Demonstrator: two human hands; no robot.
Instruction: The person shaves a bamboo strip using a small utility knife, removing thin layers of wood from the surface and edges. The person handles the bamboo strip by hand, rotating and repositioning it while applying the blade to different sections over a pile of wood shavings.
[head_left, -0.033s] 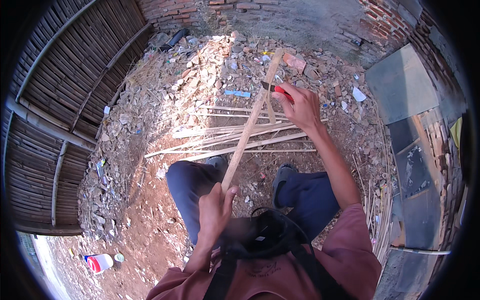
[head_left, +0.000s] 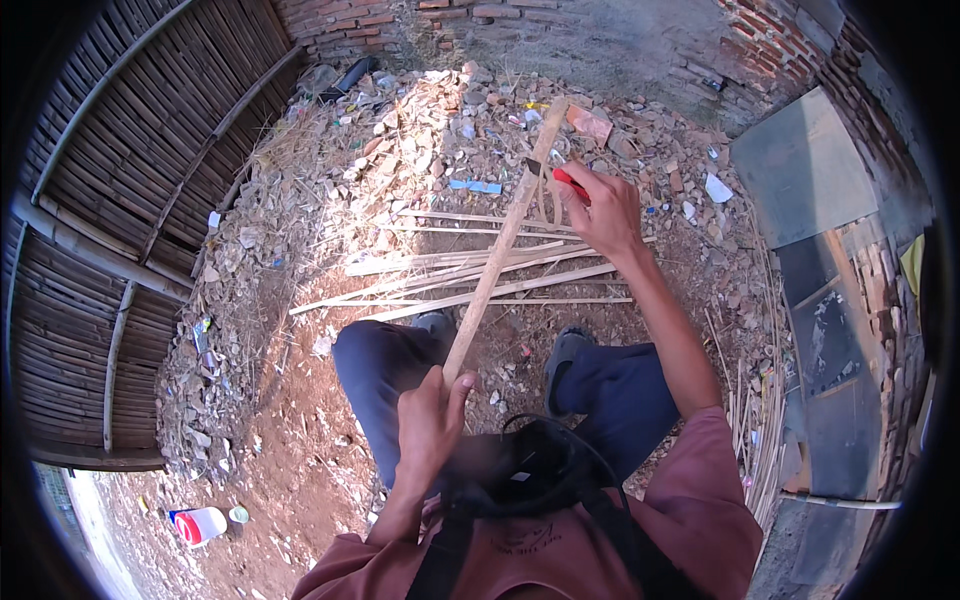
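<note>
Bamboo strip held at both ends, centre frame

Left hand (head_left: pixel 428 418) grips the bamboo strip's (head_left: pixel 497 262) lower end at lower centre; the strip slants up-right to the right hand (head_left: pixel 603 208), fingers closed around a red-handled knife (head_left: pixel 561 178) against it.

Dirt ground (head_left: pixel 300 450): rubble (head_left: pixel 400 130), bamboo strips (head_left: pixel 470 280), plastic jug (head_left: pixel 200 524)

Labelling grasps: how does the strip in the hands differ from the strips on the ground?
The held bamboo strip is raised and slanted, gripped low by the left hand, with the right hand at its upper part holding a red-handled tool. The ground strips lie flat, crossing in a loose pile, untouched. The held one looks wider. Both are pale, long and thin.
</note>
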